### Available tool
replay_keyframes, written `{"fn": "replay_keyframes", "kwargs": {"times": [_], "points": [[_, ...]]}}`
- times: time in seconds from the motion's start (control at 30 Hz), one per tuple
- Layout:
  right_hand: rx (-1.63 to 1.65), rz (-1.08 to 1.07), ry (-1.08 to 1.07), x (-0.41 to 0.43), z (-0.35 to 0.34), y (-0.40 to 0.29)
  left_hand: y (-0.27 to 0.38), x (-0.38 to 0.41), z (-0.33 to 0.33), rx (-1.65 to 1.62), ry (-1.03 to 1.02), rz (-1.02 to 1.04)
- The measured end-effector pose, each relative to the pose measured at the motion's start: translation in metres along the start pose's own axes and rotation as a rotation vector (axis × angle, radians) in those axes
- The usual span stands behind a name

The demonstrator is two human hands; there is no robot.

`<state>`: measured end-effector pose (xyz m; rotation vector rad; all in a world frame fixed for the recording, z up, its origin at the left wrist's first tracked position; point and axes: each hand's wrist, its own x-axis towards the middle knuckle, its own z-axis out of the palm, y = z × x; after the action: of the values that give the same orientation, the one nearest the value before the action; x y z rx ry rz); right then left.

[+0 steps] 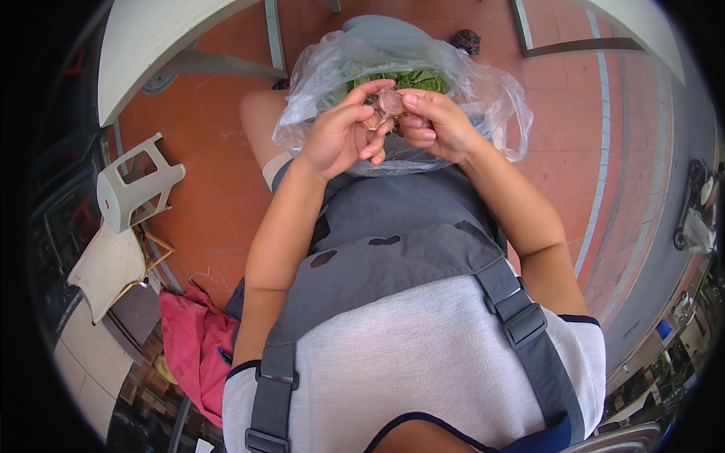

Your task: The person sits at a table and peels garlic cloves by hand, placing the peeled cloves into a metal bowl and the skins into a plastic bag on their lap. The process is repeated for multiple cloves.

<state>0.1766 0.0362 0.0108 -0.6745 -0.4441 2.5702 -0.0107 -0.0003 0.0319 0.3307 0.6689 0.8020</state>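
Observation:
A purple-streaked, papery-skinned bulb, seemingly garlic, is held between both hands over an open clear plastic bag. My left hand grips it from the left, index finger over the top and the other fingers loosely curled below. Thumb and fingers of my right hand pinch its right side, with a further bit of purple skin showing under the thumb. Green leaves fill part of the bag below the hands. The bag rests at my lap, against a grey apron; the hands hide some of its contents.
A pale plastic stool lies tipped at the left, beside a cream folding seat. Pink cloth hangs near my left elbow. White curved table edges stand ahead, above red floor tiles. A parked scooter is far right.

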Motion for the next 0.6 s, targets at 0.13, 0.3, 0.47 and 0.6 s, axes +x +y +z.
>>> {"fn": "replay_keyframes", "kwargs": {"times": [0.13,0.3,0.47,0.6], "points": [[0.259,0.008,-0.021,0.001,-0.007,-0.002,0.001,0.002,0.0,0.229,0.262,0.084],[0.133,0.036,0.064,0.002,0.001,-0.003,-0.01,0.0,0.001,0.981,0.358,0.355],[0.061,0.058,-0.002,0.001,0.012,0.0,-0.021,0.005,0.0,0.926,0.344,0.52],[0.039,0.033,0.066,0.0,0.013,-0.002,-0.019,0.004,0.008,0.959,0.398,0.516]]}}
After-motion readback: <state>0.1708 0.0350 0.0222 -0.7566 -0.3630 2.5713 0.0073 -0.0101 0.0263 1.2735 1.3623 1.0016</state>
